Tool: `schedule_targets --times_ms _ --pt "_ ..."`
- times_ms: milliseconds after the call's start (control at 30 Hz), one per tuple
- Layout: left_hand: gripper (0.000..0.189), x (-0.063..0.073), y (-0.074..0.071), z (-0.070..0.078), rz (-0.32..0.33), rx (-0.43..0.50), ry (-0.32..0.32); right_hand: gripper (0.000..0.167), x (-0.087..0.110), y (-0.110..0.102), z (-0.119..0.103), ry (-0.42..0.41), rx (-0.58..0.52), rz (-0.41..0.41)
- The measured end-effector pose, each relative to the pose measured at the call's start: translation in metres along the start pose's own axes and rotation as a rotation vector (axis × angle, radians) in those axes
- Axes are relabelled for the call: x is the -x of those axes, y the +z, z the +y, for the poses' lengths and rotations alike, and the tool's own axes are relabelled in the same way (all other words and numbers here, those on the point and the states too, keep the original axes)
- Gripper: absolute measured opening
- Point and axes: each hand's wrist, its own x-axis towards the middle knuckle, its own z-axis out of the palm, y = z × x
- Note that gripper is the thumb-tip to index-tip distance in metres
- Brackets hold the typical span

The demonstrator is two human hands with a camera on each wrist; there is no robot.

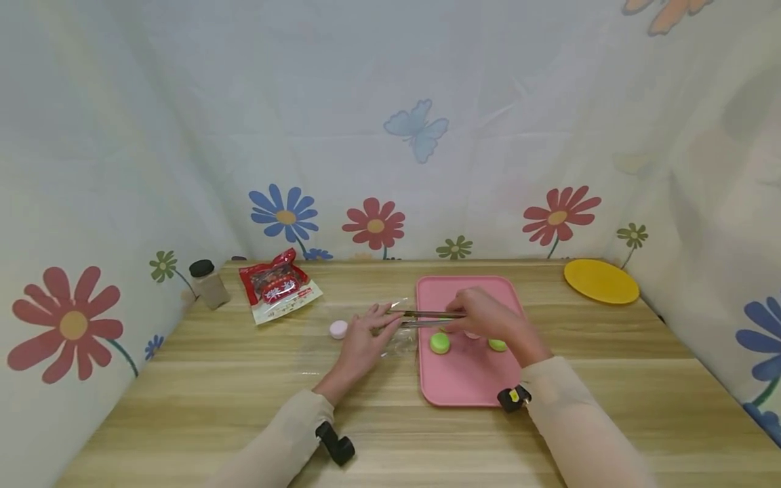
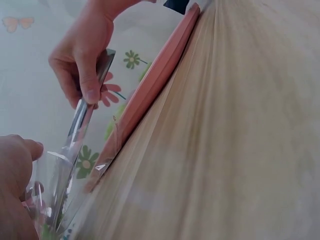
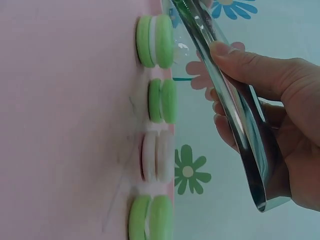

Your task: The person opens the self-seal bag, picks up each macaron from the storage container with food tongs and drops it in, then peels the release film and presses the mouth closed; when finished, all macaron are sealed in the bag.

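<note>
My right hand (image 1: 485, 318) grips metal tongs (image 3: 235, 115) above the pink tray (image 1: 451, 386). The tongs point left, their tips reaching into a clear plastic bag (image 2: 70, 160). My left hand (image 1: 363, 342) holds the bag by its mouth, fingers around the edge. Something green (image 3: 182, 4) shows at the far end of the tongs. A pale pink macaron (image 1: 338, 329) lies just left of my left hand. On the tray are green macarons (image 1: 439, 343) and a pink one (image 3: 157, 157), partly hidden by my right hand in the head view.
A red and white snack packet (image 1: 281, 286) lies at the back left, beside a jar with a black lid (image 1: 209, 285). At the back right is a yellow plate (image 1: 601, 281). A flowered cloth (image 1: 329, 135) hangs behind the wooden table (image 1: 378, 440).
</note>
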Motion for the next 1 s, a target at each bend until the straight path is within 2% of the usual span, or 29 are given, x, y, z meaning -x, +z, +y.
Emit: schedule_targets --times_ms 300,400,667,1000 --pt "0.025 0.001 -0.001 0.004 -0.024 -0.011 -0.003 0.008 -0.015 0.01 -0.014 0.116 -0.128 -0.057" --pt "0.025 0.002 -0.002 0.004 -0.025 -0.01 0.002 0.008 -0.02 0.014 -0.016 0.116 -0.133 -0.045" --pt "0.025 0.001 -0.001 0.004 -0.024 0.005 0.005 0.007 -0.032 0.023 -0.023 0.112 -0.1 -0.014" --pt "0.025 0.0 -0.001 0.002 -0.007 0.005 0.013 0.009 -0.044 0.028 -0.03 0.101 -0.045 -0.02"
